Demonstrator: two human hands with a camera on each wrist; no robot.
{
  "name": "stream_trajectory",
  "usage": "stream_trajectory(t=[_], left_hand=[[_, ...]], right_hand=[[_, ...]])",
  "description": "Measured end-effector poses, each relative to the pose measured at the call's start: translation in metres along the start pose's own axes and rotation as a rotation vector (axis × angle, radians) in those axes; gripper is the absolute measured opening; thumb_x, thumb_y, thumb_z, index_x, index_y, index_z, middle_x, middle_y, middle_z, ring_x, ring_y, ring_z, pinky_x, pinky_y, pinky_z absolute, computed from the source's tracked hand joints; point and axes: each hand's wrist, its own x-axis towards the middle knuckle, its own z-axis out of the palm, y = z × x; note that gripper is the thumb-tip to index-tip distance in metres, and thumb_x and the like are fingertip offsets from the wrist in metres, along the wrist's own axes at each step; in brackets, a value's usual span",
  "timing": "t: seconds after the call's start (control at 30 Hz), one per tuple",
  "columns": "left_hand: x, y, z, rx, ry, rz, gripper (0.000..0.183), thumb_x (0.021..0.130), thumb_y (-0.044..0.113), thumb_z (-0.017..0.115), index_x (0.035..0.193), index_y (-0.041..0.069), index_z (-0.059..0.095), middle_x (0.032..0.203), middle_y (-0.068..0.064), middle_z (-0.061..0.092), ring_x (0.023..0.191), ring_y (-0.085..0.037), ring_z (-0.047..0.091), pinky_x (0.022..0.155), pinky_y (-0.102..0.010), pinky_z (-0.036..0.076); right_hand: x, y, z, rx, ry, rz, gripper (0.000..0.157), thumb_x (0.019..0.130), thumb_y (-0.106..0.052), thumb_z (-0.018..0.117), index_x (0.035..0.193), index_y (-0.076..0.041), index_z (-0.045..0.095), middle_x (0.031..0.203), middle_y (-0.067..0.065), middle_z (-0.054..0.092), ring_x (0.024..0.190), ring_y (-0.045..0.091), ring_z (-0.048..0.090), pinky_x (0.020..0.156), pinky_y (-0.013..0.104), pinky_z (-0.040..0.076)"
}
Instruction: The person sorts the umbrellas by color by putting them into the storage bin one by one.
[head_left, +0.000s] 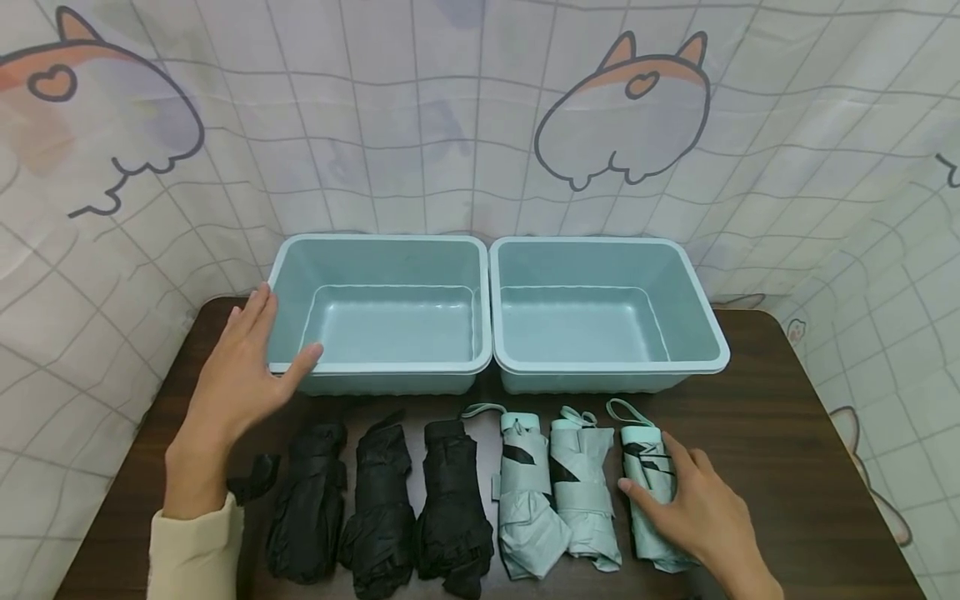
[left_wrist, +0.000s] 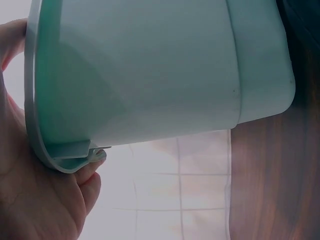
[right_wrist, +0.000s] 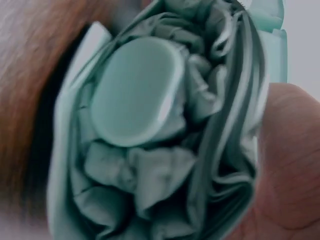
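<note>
My right hand (head_left: 701, 508) grips the rightmost folded mint-green umbrella (head_left: 648, 467), thumb on its left side and fingers along its right. The right wrist view looks at the end of this umbrella (right_wrist: 135, 95), its folds bunched around an oval mint cap. My left hand (head_left: 243, 367) rests at the front left corner of the left light-blue bin (head_left: 390, 367), fingers straight along the side rim and thumb over the front rim. The bin's outer wall (left_wrist: 145, 75) fills much of the left wrist view, with the hand against its rim.
A second light-blue bin (head_left: 611, 367) stands close beside the left one. Two more mint umbrellas (head_left: 525, 483) and three black folded umbrellas (head_left: 378, 500) lie in a row in front on the dark wooden table (head_left: 780, 467). A patterned curtain (head_left: 450, 125) hangs behind.
</note>
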Motion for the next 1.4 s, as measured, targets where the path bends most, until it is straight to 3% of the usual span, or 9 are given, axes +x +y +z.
stream_trajectory(t=[0.27, 0.47, 0.9, 1.4], left_hand=[[0.0022, 0.0003, 0.0025, 0.036, 0.030, 0.035, 0.099, 0.101, 0.058, 0.061, 0.167, -0.002, 0.019, 0.178, -0.021, 0.014, 0.166, -0.040, 0.015, 0.138, -0.048, 0.005], [0.0017, -0.0002, 0.0032, 0.042, 0.048, 0.038, 0.098, 0.101, 0.059, 0.060, 0.167, -0.002, 0.021, 0.174, -0.027, 0.021, 0.164, -0.045, 0.019, 0.137, -0.053, 0.007], [0.0010, 0.0000, 0.0042, 0.035, 0.046, 0.033, 0.099, 0.101, 0.058, 0.061, 0.168, 0.000, 0.017, 0.177, -0.023, 0.017, 0.166, -0.042, 0.015, 0.138, -0.049, 0.006], [0.0016, -0.0016, 0.0041, -0.001, 0.039, 0.018, 0.100, 0.102, 0.059, 0.060, 0.169, 0.001, 0.014, 0.176, -0.025, 0.016, 0.165, -0.045, 0.015, 0.136, -0.057, 0.011]], right_hand=[[-0.0027, -0.0009, -0.0025, -0.022, -0.032, 0.029, 0.120, 0.081, -0.085, 0.068, 0.162, -0.004, 0.035, 0.138, 0.034, 0.057, 0.098, 0.041, 0.071, 0.063, 0.051, 0.054], [-0.0046, -0.0001, -0.0019, -0.020, -0.044, 0.010, 0.118, 0.082, -0.083, 0.069, 0.163, -0.004, 0.034, 0.137, 0.034, 0.056, 0.097, 0.040, 0.071, 0.061, 0.050, 0.054], [-0.0036, -0.0013, -0.0029, -0.030, -0.045, -0.003, 0.120, 0.082, -0.082, 0.069, 0.161, 0.002, 0.035, 0.138, 0.037, 0.055, 0.096, 0.042, 0.071, 0.065, 0.056, 0.057], [-0.0031, -0.0001, -0.0037, -0.020, -0.070, -0.007, 0.120, 0.084, -0.082, 0.068, 0.164, 0.000, 0.031, 0.142, 0.039, 0.053, 0.101, 0.048, 0.071, 0.066, 0.058, 0.057]])
